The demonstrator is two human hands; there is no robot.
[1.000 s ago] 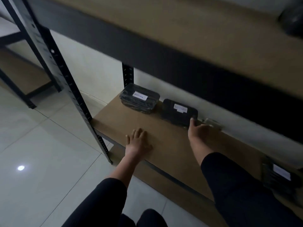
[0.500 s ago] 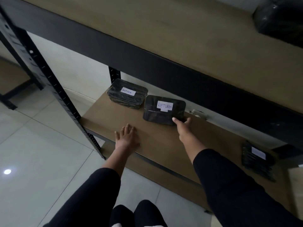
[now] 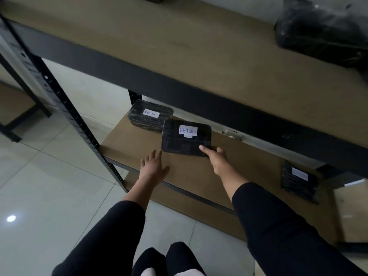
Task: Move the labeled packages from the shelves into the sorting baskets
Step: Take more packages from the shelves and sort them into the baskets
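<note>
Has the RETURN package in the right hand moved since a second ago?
Yes. The right hand has tilted the held package up off the lower shelf and drawn it forward, so it now overlaps the rear package.

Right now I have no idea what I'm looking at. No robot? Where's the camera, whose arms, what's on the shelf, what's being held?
There is no robot here. A person wears one wide-angle camera on the head, looking forward and down, so the two black-sleeved arms are their own.

They face a metal rack with brown boards. On the lower shelf lie black wrapped packages with white labels. The back package at the left rear reads RETURN. The right hand pinches the near edge of the tilted package, also marked RETURN, with the thumb on top. The left hand rests flat and open on the shelf board beside it.

A third package sits far right; its label is too blurred to read. A black wrapped bundle lies on the upper shelf. No sorting baskets are in view.
</note>
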